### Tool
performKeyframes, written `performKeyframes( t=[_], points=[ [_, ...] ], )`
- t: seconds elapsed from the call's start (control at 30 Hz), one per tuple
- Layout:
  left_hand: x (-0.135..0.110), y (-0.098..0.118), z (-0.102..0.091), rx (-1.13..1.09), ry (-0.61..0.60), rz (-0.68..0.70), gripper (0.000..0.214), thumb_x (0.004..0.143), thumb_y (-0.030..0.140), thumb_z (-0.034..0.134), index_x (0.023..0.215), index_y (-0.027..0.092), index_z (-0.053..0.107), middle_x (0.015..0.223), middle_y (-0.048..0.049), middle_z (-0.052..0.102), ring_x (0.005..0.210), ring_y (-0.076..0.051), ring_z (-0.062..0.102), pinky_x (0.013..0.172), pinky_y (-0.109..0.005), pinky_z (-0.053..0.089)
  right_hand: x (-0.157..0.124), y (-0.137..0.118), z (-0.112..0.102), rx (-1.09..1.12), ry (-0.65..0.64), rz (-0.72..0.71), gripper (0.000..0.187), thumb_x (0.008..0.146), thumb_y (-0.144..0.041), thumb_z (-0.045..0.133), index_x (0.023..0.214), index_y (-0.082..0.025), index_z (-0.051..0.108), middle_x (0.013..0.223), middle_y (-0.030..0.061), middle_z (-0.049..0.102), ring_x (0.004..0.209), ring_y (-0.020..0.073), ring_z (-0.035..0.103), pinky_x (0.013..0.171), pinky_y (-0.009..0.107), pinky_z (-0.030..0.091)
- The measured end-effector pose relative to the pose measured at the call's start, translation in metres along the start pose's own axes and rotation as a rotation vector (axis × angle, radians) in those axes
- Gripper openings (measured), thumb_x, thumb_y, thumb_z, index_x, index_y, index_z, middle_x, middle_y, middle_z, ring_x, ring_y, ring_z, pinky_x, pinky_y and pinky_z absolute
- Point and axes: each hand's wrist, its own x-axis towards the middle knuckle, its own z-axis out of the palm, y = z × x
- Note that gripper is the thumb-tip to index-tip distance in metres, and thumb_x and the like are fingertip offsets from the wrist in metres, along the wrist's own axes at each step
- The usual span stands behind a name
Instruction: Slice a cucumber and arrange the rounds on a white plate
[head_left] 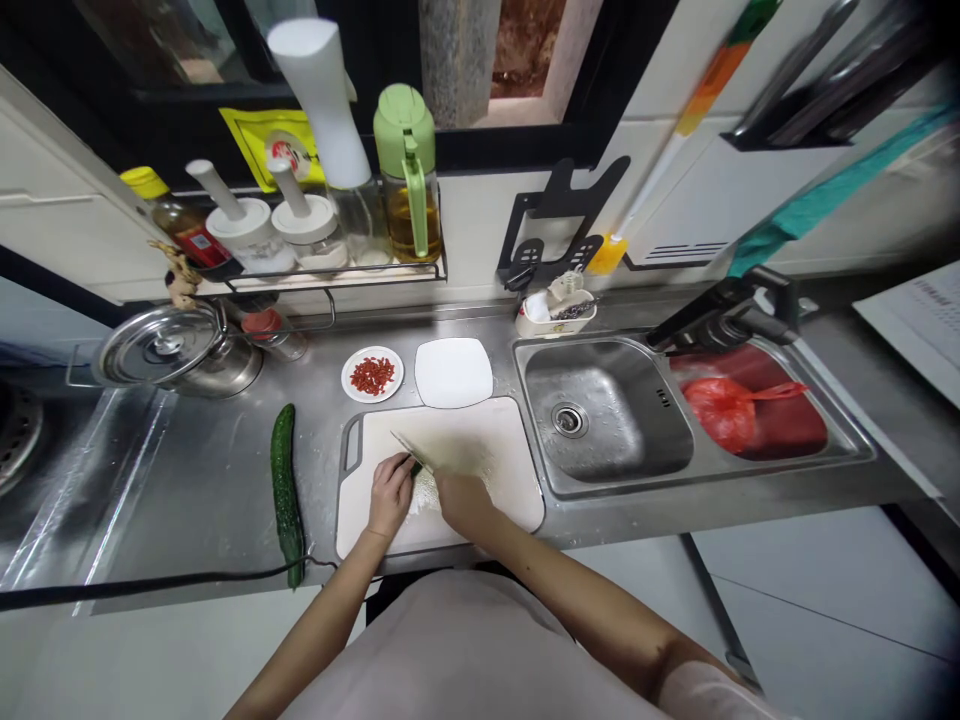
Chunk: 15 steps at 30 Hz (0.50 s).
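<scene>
Our right hand (465, 500) grips a knife (407, 444), its handle hidden from us; our left hand (391, 490) holds a green piece (417, 467) (mostly covered, hard to make out) on the board (511, 450). Beyond lies a plate (454, 372).

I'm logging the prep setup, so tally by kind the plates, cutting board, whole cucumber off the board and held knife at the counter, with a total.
Plates: 2 (round plate, square plate)
Cutting board: 1
Whole cucumber: 1
Held knife: 1
Total: 5
</scene>
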Motion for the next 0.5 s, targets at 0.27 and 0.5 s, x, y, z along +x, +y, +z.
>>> performKeyframes(
  t=[0.27,0.5],
  points=[
    [-0.0005,0.0004,0.0002,0.007,-0.005,0.008,0.027,0.092,0.015,0.045,0.11,0.021,0.065,0.112,-0.0098,0.063,0.107,-0.02,0.056,0.09,-0.039,0.05,0.0003,0.003,-0.0037,0.001,-0.06,0.005,0.03,0.089,-0.009,0.036,0.112,-0.012,0.056,0.094,0.0142,0.068,0.086,0.0216,0.066,0.07,0.028,0.048],
    [0.0022,0.0035,-0.0024,0.004,-0.012,-0.001,0.028,0.092,0.016,0.044,0.111,0.021,0.064,0.112,-0.0092,0.063,0.105,-0.019,0.057,0.091,-0.039,0.05,0.0063,0.0062,-0.0061,0.023,-0.068,-0.011,0.034,0.088,-0.009,0.036,0.113,-0.012,0.057,0.097,0.0135,0.069,0.089,0.021,0.066,0.072,0.027,0.047]
  ],
)
